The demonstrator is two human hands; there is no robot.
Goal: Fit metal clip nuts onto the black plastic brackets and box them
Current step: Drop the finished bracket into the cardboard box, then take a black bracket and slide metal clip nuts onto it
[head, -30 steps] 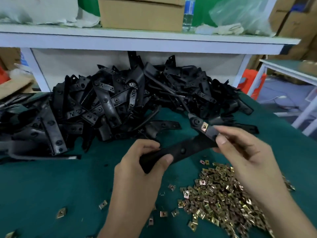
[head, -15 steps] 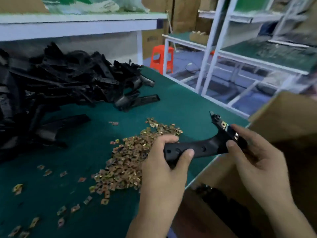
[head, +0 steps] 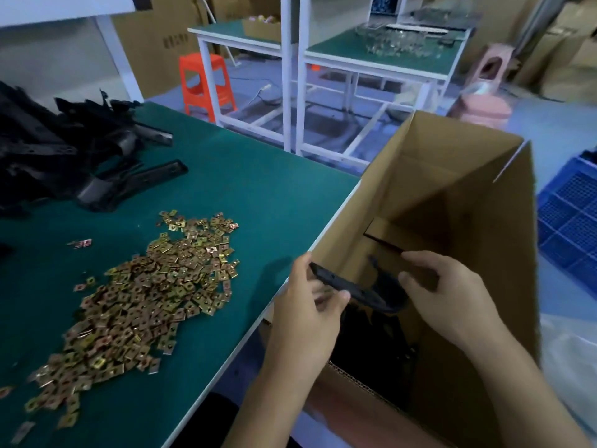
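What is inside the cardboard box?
Black brackets lie at the bottom of the cardboard box; the left hand and right hand hold another bracket over its opening. Whatever lies beneath the pile is hidden in shadow.

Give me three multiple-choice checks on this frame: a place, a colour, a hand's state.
1. The held bracket is:
A) among the clip nuts
B) over the open cardboard box
C) on the black pile

2. The stool beyond the table is:
A) blue
B) white
C) orange

3. The left hand:
A) grips one end of the bracket
B) hangs open and empty
C) picks up clip nuts

Answers:
1 B, the bracket hangs above the box's opening.
2 C, its plastic is bright orange.
3 A, thumb and fingers pinch the bracket's end.
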